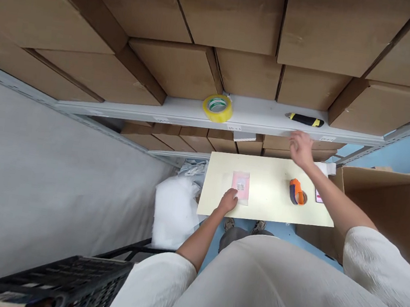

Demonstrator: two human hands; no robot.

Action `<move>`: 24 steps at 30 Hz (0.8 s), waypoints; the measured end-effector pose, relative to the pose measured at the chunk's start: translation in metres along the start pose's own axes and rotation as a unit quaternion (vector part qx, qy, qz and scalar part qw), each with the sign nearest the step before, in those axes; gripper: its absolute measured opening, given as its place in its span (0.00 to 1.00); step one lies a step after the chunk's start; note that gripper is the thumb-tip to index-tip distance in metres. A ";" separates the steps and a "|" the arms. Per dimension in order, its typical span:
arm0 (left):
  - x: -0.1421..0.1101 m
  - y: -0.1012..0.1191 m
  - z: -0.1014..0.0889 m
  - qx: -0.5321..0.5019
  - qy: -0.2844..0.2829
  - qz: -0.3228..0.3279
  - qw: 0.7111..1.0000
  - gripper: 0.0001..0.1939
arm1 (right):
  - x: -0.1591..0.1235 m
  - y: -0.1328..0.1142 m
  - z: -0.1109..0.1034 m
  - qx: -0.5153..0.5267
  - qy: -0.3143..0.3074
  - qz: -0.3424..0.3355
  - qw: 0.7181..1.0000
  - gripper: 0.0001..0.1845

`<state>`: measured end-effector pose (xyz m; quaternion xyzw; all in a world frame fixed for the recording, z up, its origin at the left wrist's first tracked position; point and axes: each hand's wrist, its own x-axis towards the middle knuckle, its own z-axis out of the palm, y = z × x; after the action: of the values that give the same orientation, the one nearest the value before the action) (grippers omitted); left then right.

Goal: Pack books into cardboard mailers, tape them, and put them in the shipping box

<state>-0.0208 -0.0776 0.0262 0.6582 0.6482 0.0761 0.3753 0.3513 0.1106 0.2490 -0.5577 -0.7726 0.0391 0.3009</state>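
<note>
Pink packet point(246, 183) lies flat, nearer the worktop's point(265, 209) left edge than its right. Left hand point(228, 201) touches the packet's near-left corner; pinching or pressing, cannot tell. Right hand point(301, 148) blurred near shelf's point(259, 110) front edge, by utility knife point(309, 121); grip unclear.

I wear a loose off-white top point(247, 290), creased down the front, its cloth finely crinkled in places. It has 2 short, wide sleeves: the left sleeve point(160, 281) ends well back from my bare left grip point(229, 200), the right sleeve point(380, 259) well back from my bare right grip point(301, 148). Below and behind the left grip show dark grey trousers point(232, 238) and 2 light-and-dark patterned shoes point(259, 226).
</note>
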 end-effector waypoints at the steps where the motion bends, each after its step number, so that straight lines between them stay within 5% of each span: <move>1: 0.000 -0.001 0.001 0.000 0.000 -0.004 1.000 0.26 | -0.019 -0.011 0.012 0.020 -0.026 -0.004 0.999 0.17; 6: 0.001 -0.005 0.005 0.002 -0.014 -0.014 1.000 0.27 | -0.111 -0.058 0.084 0.151 -0.170 0.045 0.973 0.16; 12: 0.003 -0.010 0.009 -0.020 -0.015 -0.046 0.999 0.33 | -0.177 -0.094 0.163 0.273 -0.327 0.326 0.844 0.20; 17: 0.001 -0.013 0.012 -0.018 -0.059 -0.058 0.996 0.39 | -0.194 -0.110 0.196 0.323 -0.308 0.487 0.751 0.26; 24: -0.003 -0.013 0.004 0.018 -0.094 -0.024 0.995 0.42 | -0.188 -0.131 0.208 0.320 -0.259 0.567 0.713 0.17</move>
<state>-0.0289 -0.0832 0.0171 0.6535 0.6268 -0.0064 0.4242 0.1727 -0.0479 0.0521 -0.7296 -0.2999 0.5903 0.1710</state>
